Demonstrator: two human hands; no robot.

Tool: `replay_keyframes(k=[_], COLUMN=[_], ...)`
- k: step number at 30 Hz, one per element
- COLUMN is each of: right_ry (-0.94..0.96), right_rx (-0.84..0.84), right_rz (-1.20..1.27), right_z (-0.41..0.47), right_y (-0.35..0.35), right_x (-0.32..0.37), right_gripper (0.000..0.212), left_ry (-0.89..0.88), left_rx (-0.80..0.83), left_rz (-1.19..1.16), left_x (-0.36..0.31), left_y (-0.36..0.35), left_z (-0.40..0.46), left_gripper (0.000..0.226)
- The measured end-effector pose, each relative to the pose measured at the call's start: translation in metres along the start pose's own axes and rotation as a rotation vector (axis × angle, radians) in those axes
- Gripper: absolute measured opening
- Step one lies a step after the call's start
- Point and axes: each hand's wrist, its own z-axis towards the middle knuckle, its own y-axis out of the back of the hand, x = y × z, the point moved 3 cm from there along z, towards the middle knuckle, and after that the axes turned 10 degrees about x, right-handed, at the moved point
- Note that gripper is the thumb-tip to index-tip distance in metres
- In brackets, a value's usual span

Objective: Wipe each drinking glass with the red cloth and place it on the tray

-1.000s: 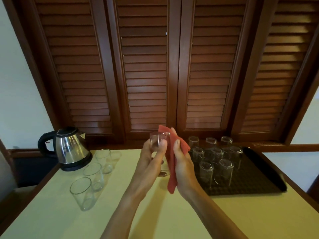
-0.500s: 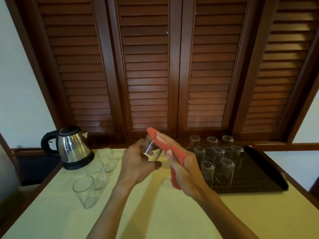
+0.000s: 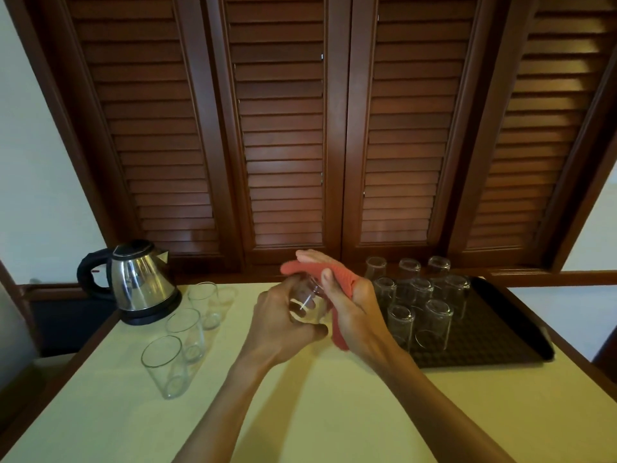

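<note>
L hand grips clear drinking glass above pale tabletop; R hand holds red cloth w/ thumb pressing it on glass, left of dark tray.

Kettle left, upright glasses before it, tray right.

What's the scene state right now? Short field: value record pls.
held glass: clear glass, in left hand
cloth: red cloth draped over right hand, pressed to the glass
tray: dark tray, right side of table
glasses on tray: eight, upside down
glasses waiting: three upright, near kettle
stage: wiping, not yet placed
</note>
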Motion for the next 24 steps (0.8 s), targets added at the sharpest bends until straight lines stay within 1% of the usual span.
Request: replay_keyframes(k=[1,3,5,7,10,13,14,15,16,17,18,20,22,24], right_ry=[0.028,0.064,-0.003,-0.092,-0.178,-0.197,-0.207,-0.224,-0.255,-0.275,-0.261,-0.209,-0.236,-0.318], right_rx=[0.0,-0.016,-0.074,-0.117,-0.141,-0.2,-0.244,-0.275,-0.303,-0.319,-0.334,-0.36,-0.42,-0.432], right_rz=[-0.023,0.013,0.153,0.229,0.268,0.332,0.391,0.45,0.499,0.521,0.499,0.416,0.542,0.709], right_z=[-0.001,-0.01,-0.015,-0.014,-0.004,-0.011,-0.019,-0.027,-0.034,-0.036,-0.034,-0.019,-0.005,-0.003], right_y=[-0.001,-0.003,-0.009,-0.017,-0.019,-0.024,-0.031,-0.038,-0.045,-0.05,-0.05,-0.043,-0.034,-0.028], right_x=[-0.002,-0.006,-0.013,-0.017,-0.014,-0.016,-0.021,-0.023,-0.023,-0.024,-0.023,-0.014,-0.01,-0.012], right_gripper=[0.038,0.041,0.043,0.043,0.037,0.033,0.036,0.044,0.057,0.068,0.071,0.055,0.051,0.049], left_ry=[0.023,0.078,0.079,0.049,0.025,-0.072,-0.099,-0.121,-0.132,-0.132,-0.128,-0.138,-0.146,-0.181], left_rx=[-0.023,-0.041,0.011,0.021,-0.107,-0.264,-0.326,-0.379,-0.406,-0.405,-0.382,-0.314,-0.299,-0.261], left_rz=[-0.065,-0.289,-0.532,-0.651,-0.624,-0.644,-0.646,-0.641,-0.64,-0.653,-0.698,-0.803,-0.862,-0.873], left_x=[0.003,0.006,0.004,0.0,-0.005,-0.012,-0.013,-0.013,-0.013,-0.012,-0.011,-0.009,-0.008,-0.009], left_y=[0.003,0.008,0.003,-0.006,-0.013,-0.007,-0.002,0.003,0.006,0.007,0.004,-0.007,-0.015,-0.017], left_z=[0.002,0.005,0.005,0.003,-0.001,0.002,0.005,0.008,0.011,0.014,0.015,0.011,0.005,0.003], left_gripper=[0.056,0.059,0.057,0.056,0.06,0.045,0.04,0.039,0.039,0.042,0.046,0.052,0.051,0.039])
